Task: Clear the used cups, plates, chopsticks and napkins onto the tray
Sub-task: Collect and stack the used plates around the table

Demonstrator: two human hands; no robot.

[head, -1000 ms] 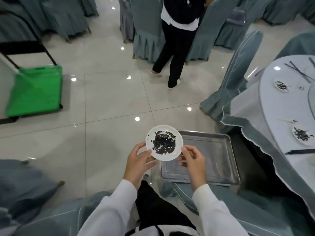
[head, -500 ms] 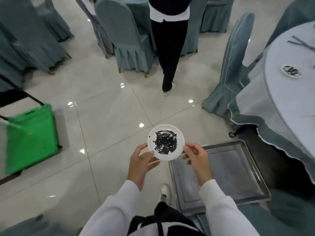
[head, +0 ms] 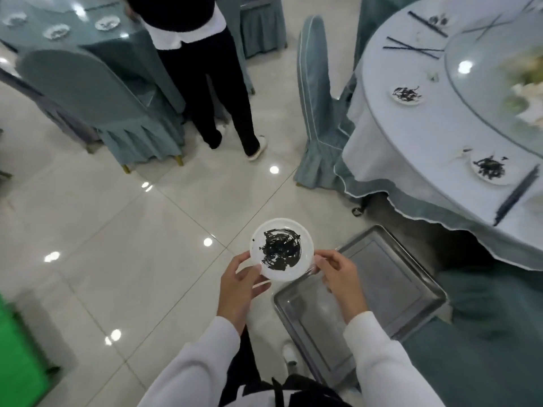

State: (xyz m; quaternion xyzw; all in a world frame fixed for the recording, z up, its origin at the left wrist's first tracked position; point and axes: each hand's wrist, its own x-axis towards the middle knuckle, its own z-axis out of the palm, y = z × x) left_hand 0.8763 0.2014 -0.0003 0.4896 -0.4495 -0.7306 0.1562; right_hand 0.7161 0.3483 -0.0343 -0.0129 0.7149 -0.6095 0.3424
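A small white plate [head: 281, 249] smeared with black residue is held over the floor, just left of the metal tray [head: 390, 286]. My left hand [head: 238, 282] grips its near left rim and my right hand [head: 338, 273] pinches its right rim. The tray lies bare on a teal-covered chair seat. On the round table [head: 426, 136] at the right lie two more dirty plates [head: 407, 95] [head: 490, 168] and several black chopsticks [head: 517, 195] [head: 414, 48].
A person in black trousers [head: 217, 92] stands ahead beside covered chairs [head: 97, 101]. A teal chair [head: 317, 113] stands against the round table, which carries a glass turntable [head: 499, 71]. A green bin [head: 17, 356] is at the lower left. Another table with plates [head: 55, 32] is far left.
The view has swung right, bringing the round table and its plates closer. The plate stays gripped in both hands, still left of the tray.
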